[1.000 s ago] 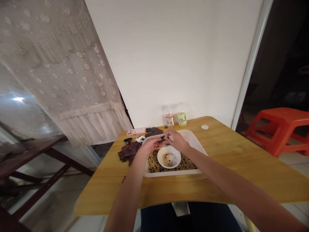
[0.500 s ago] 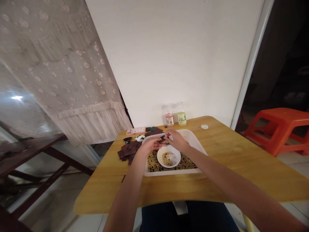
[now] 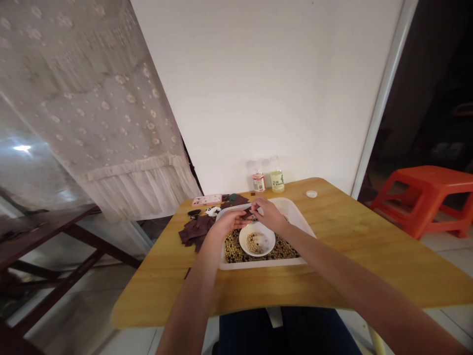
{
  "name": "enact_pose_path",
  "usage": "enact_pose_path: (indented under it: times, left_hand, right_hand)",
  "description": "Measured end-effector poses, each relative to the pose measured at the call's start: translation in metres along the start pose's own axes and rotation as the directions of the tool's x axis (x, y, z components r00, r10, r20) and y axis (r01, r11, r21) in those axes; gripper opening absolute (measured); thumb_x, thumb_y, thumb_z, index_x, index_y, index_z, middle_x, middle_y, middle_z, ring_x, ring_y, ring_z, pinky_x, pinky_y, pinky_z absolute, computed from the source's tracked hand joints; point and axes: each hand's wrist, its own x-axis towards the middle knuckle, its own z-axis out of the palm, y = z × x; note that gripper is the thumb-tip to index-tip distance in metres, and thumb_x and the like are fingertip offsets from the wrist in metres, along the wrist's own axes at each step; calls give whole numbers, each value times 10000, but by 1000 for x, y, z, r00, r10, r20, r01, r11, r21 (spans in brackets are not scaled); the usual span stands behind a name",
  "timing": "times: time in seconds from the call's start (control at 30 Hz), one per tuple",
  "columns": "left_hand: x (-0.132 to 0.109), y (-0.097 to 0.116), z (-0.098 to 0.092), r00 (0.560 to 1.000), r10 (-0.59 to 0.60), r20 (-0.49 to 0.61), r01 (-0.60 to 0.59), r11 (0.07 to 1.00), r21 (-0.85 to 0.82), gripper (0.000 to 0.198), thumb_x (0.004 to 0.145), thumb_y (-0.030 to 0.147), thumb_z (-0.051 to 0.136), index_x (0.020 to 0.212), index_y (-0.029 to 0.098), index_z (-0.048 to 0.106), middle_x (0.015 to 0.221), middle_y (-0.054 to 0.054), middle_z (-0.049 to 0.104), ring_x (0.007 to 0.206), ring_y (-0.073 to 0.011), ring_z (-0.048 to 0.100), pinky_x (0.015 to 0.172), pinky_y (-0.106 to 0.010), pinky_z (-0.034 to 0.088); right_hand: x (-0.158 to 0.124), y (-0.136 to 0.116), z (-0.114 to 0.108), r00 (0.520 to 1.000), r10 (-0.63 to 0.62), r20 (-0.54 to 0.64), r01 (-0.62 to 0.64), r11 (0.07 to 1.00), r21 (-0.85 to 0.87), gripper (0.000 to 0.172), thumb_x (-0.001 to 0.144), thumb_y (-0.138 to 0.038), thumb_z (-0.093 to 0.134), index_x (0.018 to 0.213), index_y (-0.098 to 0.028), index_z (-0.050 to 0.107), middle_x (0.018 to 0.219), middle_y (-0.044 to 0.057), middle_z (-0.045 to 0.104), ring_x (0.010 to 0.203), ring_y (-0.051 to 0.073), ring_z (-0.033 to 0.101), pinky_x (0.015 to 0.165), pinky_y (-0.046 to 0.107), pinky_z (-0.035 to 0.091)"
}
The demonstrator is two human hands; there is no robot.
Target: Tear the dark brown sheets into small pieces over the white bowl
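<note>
Above the far side of a white bowl [image 3: 268,237], my left hand [image 3: 228,223] has its fingers closed on a small dark brown flat piece [image 3: 248,212], perhaps a pouch. My right hand [image 3: 269,215] pinches at the right end of that piece; what its fingertips grip is too small to make out. Small pale and dark beads lie in the bowl. The bowl rests in a white tray [image 3: 258,266] over a spread of yellowish and dark round beads [image 3: 231,250]. Left of the tray is a heap of similar brown pieces [image 3: 195,230].
A pink patterned phone-like case [image 3: 207,199], a dark oval item [image 3: 194,212] and a white item [image 3: 213,211] lie at the table's back left. Two bottles, one red-labelled [image 3: 258,182] and one green-labelled [image 3: 277,181], stand by the wall. An orange stool [image 3: 424,197] stands right.
The view has shifted very slightly. Both hands keep nearly the same place and grip over the bowl.
</note>
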Motion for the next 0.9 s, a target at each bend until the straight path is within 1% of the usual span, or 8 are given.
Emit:
enact_pose_path:
  times: [0.13,0.27,0.5,0.9]
  left_hand:
    - [0,0,0,1000,0,-15,0,1000,-15,84,709,202,597,766,142,613,794,-78,692,667,-161,666,576,-210,502]
    - [1,0,0,1000,-7,-20,7,1000,-19,85,702,192,603,765,137,618,820,-86,691,665,-167,667,574,-218,504]
    - [-1,2,1,1000,-2,-29,1,1000,-31,82,694,178,605,760,133,620,802,-81,690,630,-153,660,559,-211,502]
    - [-2,2,2,1000,8,-14,-9,999,-39,84,691,184,618,755,132,613,779,-78,689,626,-156,660,577,-221,505]
  right_hand:
    - [0,-1,0,1000,1,5,-1,1000,-7,137,701,-54,455,725,-189,455,781,18,496,744,136,492,702,265,412]
    - [0,-2,-1,1000,10,12,-10,1000,-14,133,705,-58,455,726,-189,461,778,18,498,741,138,490,696,264,408]
    - [0,-2,-1,1000,23,18,-23,1000,2,127,703,-60,459,723,-186,463,771,18,501,738,138,496,696,261,404]
    - [0,-1,0,1000,16,12,-16,1000,-5,139,699,-54,455,724,-191,457,763,16,505,742,142,499,695,269,407]
